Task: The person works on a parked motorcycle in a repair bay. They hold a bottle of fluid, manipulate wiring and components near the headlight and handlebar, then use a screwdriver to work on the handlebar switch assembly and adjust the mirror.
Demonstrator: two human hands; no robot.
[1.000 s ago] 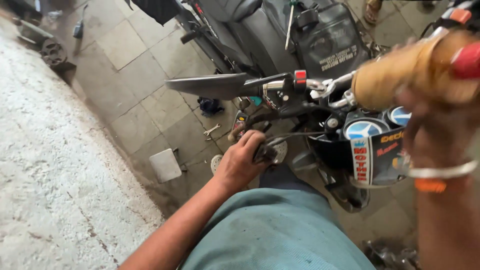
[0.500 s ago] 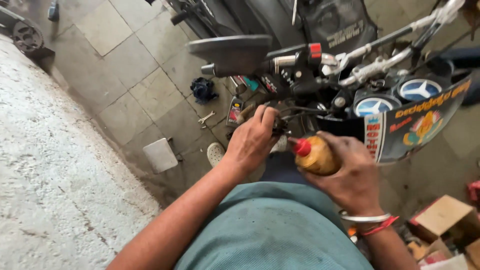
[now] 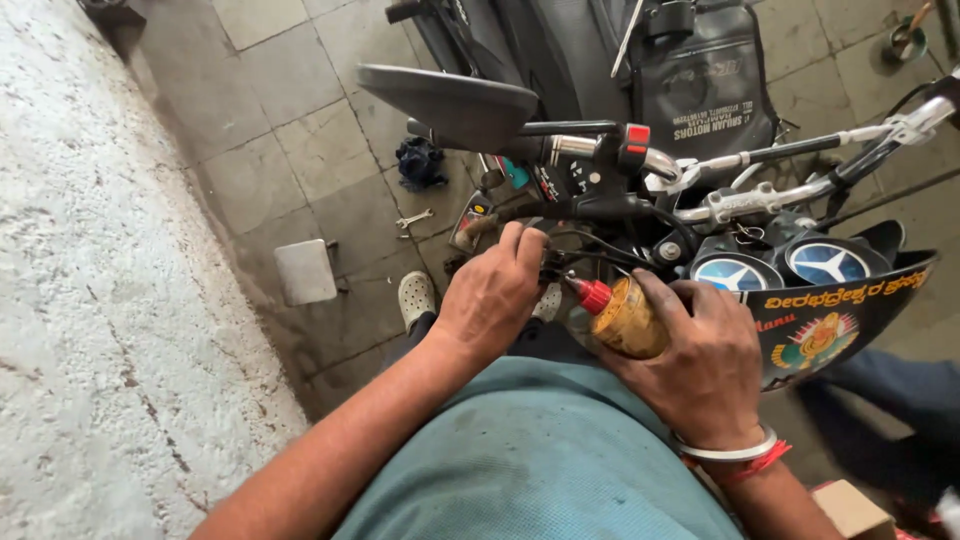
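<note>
With right hand (image 3: 705,365) fingers clamped on the oil bottle (image 3: 625,318), its red nozzle (image 3: 592,295) belongs tight against the black cable (image 3: 585,258) pinched by left hand (image 3: 492,292) fingers, just below the handlebar (image 3: 610,155).

Single head-worn view, looking steeply down and forward, close over left hand (image 3: 495,290) and right hand (image 3: 700,360), across motorcycle handlebar (image 3: 760,195) toward tiled floor (image 3: 290,150) beyond.

amber bottle (image 3: 632,322) with red nozzle; black handlebar (image 3: 600,205); teal shirt (image 3: 530,465); grey tiles (image 3: 290,130).
</note>
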